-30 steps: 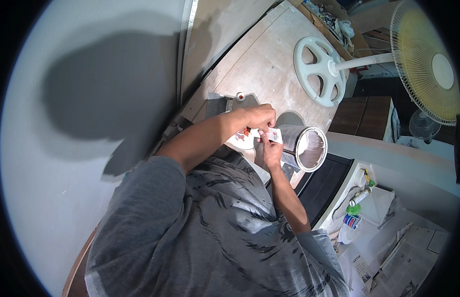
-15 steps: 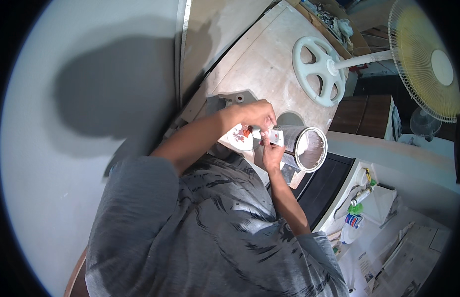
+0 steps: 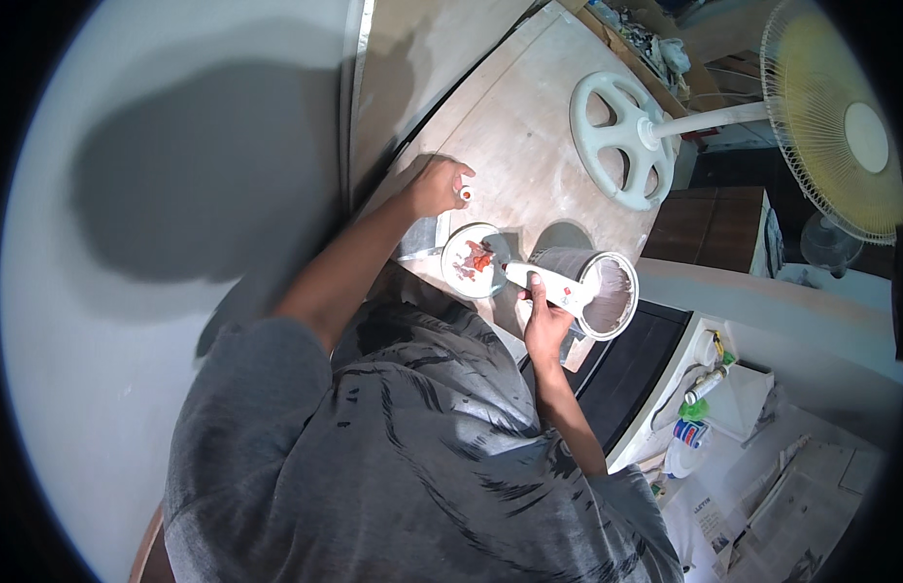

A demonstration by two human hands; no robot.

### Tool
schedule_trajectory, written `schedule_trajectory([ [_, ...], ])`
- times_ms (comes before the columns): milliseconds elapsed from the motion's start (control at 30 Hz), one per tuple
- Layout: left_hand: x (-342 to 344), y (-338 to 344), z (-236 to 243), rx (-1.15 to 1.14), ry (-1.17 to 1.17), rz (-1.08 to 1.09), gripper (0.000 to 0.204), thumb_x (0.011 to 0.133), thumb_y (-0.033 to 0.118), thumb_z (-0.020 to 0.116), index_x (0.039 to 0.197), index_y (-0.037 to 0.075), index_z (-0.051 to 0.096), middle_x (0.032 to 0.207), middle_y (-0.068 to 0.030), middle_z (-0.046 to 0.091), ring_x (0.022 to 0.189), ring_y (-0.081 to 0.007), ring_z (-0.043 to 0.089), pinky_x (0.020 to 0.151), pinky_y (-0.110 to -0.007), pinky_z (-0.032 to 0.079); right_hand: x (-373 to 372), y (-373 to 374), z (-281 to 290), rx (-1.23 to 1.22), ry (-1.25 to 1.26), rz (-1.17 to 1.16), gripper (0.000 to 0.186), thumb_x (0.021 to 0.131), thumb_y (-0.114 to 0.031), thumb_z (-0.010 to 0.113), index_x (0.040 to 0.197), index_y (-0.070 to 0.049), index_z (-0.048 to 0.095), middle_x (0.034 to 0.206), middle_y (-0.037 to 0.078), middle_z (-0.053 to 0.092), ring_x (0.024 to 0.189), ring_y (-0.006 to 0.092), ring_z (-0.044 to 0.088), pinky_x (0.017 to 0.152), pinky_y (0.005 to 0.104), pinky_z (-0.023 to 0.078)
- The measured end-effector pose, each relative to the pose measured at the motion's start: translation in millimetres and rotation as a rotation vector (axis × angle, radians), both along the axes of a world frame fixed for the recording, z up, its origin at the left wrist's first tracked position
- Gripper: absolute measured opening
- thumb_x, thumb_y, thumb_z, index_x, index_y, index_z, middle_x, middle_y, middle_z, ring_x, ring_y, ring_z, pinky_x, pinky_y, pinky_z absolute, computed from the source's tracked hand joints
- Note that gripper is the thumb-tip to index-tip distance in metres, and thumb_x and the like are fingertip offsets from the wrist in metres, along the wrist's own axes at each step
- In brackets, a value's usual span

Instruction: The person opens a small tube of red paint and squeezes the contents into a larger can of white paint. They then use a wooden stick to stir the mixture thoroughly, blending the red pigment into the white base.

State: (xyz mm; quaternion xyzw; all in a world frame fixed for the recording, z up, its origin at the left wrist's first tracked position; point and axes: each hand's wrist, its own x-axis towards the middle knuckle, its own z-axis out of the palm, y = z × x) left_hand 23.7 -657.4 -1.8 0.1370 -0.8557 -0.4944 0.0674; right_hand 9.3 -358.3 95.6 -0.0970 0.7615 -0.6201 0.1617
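My left hand is closed round a small white cap with an orange-brown centre, just above the worktop's left side. My right hand grips a white tube, thumb on top. The tube's dark red tip points left toward a round whitish lid or dish, which bears a dab of red-orange paste and reddish smears. Against the tube's far side lies a large open paint can on its side, whitish paint coating its inner wall.
The pale worktop stretches away from me. A fan's white wheel-shaped base lies on its edge, with the round yellowish fan cage at right. A black panel and a shelf of bottles stand to the right. A wall borders the left.
My left hand has moved from the tube to the left and taken hold of the small cap that lay on the worktop. The tube now shows more fully in my right hand.
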Motion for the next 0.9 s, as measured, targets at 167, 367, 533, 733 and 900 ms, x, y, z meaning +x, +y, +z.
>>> schedule_trajectory([
  [167,4.4,22.1,-7.6,-0.243,-0.02,0.054,0.058,0.067,0.008,0.084,0.123,0.007,0.068,0.113,-0.0128,0.065,0.113,-0.0312,0.062,0.098,-0.04,0.051,2.4,18.8,-35.8,-0.082,-0.296,-0.099,0.023,0.103,-0.018,0.065,0.112,0.002,0.065,0.1,0.011,0.071,0.079,0.0197,0.07,0.073,0.0331,0.061],
  [367,-2.8,34.3,-19.5,-0.278,-0.024,0.09,0.041,0.072,0.004,0.078,0.112,0.006,0.07,0.119,-0.0139,0.064,0.117,-0.0324,0.06,0.101,-0.041,0.049,11.9,0.9,-23.2,-0.5,-0.821,-0.228,0.028,0.101,-0.024,0.067,0.118,-0.004,0.059,0.111,0.012,0.067,0.095,0.0244,0.07,0.087,0.0369,0.06],
  [533,7.8,37.7,18.6,0.087,0.155,0.203,0.032,0.073,-0.001,0.076,0.103,0.004,0.066,0.1,-0.0117,0.069,0.095,-0.0269,0.069,0.086,-0.034,0.055,6.9,-14.8,14.7,-0.689,-0.844,-0.132,0.025,0.103,-0.026,0.065,0.117,-0.006,0.06,0.106,0.01,0.071,0.092,0.0206,0.071,0.089,0.0378,0.059],
  [733,56.1,47.7,136.4,0.623,0.033,0.149,0.037,0.079,-0.007,0.075,0.114,0.001,0.064,0.111,-0.0089,0.07,0.105,-0.0169,0.067,0.094,-0.033,0.054,-3.8,-24.1,68.9,-0.87,-0.708,-0.071,0.018,0.103,-0.02,0.063,0.114,-0.006,0.065,0.099,0.008,0.074,0.081,0.0142,0.072,0.078,0.0318,0.063],
  [900,68.3,69.4,204.8,0.924,0.177,0.009,0.044,0.082,-0.008,0.076,0.124,-0.002,0.063,0.115,-0.0097,0.069,0.109,-0.0179,0.066,0.099,-0.035,0.054,-15.8,-32.7,110.1,-0.869,-0.451,0.048,0.011,0.1,-0.008,0.065,0.11,-0.002,0.067,0.098,0.011,0.074,0.078,0.0154,0.071,0.071,0.0319,0.062],
])
